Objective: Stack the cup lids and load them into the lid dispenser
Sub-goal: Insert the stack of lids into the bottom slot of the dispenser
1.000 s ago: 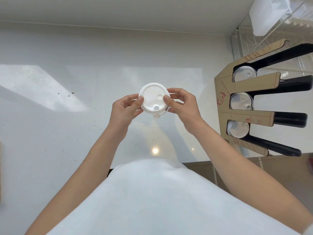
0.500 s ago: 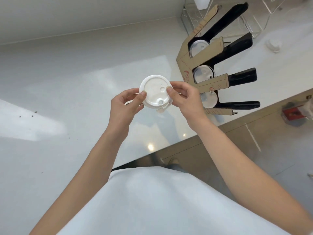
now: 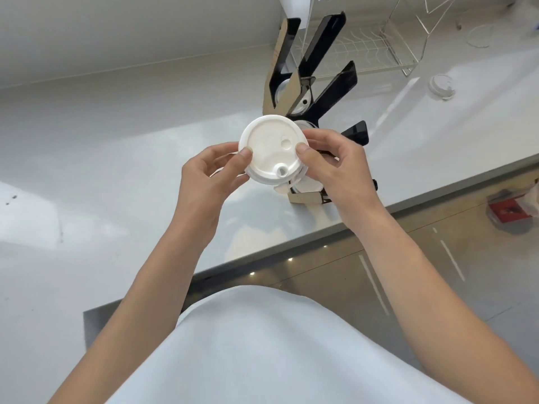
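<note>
A short stack of white cup lids point(image 3: 271, 150) is held flat side up above the counter, between both hands. My left hand point(image 3: 210, 173) pinches its left rim with the thumb on top. My right hand point(image 3: 335, 164) grips its right rim, thumb on top too. Right behind the stack stands the lid dispenser point(image 3: 313, 80), a brown cardboard and black rack with slots that hold white lids; my right hand hides its lower part. One loose white lid point(image 3: 441, 86) lies on the counter far to the right.
The white counter point(image 3: 116, 158) runs left and back to a wall; its front edge slants from lower left to upper right. A wire rack point(image 3: 376, 45) stands behind the dispenser. A red object point(image 3: 507, 210) lies on the floor at right.
The view has swung to the right, so the dispenser now sits directly behind the lids instead of off to the right. Both hands keep the same hold on the stack.
</note>
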Action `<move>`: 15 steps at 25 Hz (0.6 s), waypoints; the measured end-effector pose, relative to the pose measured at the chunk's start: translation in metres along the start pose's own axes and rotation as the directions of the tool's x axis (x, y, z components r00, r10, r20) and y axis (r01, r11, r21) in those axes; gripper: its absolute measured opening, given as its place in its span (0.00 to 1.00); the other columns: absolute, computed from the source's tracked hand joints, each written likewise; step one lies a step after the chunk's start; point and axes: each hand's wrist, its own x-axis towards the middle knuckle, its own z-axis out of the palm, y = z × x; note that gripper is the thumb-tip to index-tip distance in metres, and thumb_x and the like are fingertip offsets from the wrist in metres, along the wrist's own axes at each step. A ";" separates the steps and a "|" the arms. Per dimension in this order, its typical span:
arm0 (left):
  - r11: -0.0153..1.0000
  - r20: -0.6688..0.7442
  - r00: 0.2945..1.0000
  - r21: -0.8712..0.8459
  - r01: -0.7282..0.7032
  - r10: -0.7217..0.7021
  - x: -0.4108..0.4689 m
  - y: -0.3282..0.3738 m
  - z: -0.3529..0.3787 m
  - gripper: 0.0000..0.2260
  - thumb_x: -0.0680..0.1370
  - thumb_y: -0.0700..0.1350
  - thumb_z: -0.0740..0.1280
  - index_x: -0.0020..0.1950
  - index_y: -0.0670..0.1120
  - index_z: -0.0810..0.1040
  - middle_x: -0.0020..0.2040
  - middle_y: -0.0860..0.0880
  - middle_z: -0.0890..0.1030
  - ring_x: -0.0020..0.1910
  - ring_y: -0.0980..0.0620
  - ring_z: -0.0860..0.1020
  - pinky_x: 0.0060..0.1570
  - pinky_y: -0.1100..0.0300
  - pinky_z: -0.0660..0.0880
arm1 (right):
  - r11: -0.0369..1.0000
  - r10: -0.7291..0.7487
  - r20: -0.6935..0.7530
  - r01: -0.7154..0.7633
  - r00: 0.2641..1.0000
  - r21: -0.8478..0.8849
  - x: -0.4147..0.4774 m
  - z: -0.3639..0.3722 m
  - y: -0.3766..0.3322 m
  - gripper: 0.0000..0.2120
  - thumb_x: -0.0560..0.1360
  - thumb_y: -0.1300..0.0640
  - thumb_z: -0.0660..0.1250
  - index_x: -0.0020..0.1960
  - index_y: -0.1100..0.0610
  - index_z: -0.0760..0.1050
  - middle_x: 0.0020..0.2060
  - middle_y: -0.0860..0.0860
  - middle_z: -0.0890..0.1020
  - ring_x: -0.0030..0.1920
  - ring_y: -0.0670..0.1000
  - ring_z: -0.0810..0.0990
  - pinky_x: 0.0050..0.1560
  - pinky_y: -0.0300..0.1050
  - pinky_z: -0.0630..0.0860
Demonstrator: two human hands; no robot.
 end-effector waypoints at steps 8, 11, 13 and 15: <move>0.999 -0.014 0.999 0.006 0.032 -0.032 -0.023 -0.016 0.078 0.13 0.76 0.44 0.74 0.59 0.43 0.80 0.55 0.41 0.85 0.55 0.47 0.85 0.54 0.59 0.81 | 0.998 0.024 0.003 -0.024 1.000 0.063 -0.001 -0.081 0.017 0.12 0.77 0.58 0.71 0.59 0.59 0.80 0.51 0.49 0.84 0.49 0.44 0.84 0.50 0.44 0.83; 0.998 -0.023 0.998 0.033 0.060 -0.059 -0.024 -0.023 0.095 0.11 0.77 0.44 0.74 0.58 0.44 0.80 0.51 0.46 0.85 0.51 0.51 0.84 0.54 0.60 0.81 | 0.998 0.027 -0.004 -0.026 1.000 0.056 0.002 -0.096 0.028 0.12 0.77 0.58 0.72 0.59 0.59 0.80 0.51 0.51 0.85 0.49 0.46 0.84 0.51 0.49 0.83; 0.995 -0.019 0.997 0.057 0.077 -0.076 -0.022 -0.027 0.101 0.11 0.76 0.44 0.74 0.57 0.45 0.81 0.49 0.47 0.84 0.50 0.52 0.84 0.53 0.61 0.81 | 0.996 0.049 -0.012 -0.048 0.999 0.070 0.003 -0.102 0.035 0.11 0.76 0.59 0.72 0.58 0.59 0.81 0.52 0.51 0.85 0.51 0.49 0.85 0.53 0.54 0.83; 0.993 -0.004 0.996 0.077 0.093 -0.093 -0.019 -0.030 0.103 0.12 0.76 0.45 0.75 0.57 0.46 0.81 0.50 0.47 0.85 0.50 0.53 0.84 0.55 0.59 0.81 | 0.995 0.072 -0.025 -0.070 0.997 0.073 0.003 -0.104 0.042 0.11 0.76 0.59 0.72 0.58 0.60 0.80 0.53 0.53 0.85 0.52 0.50 0.84 0.54 0.55 0.83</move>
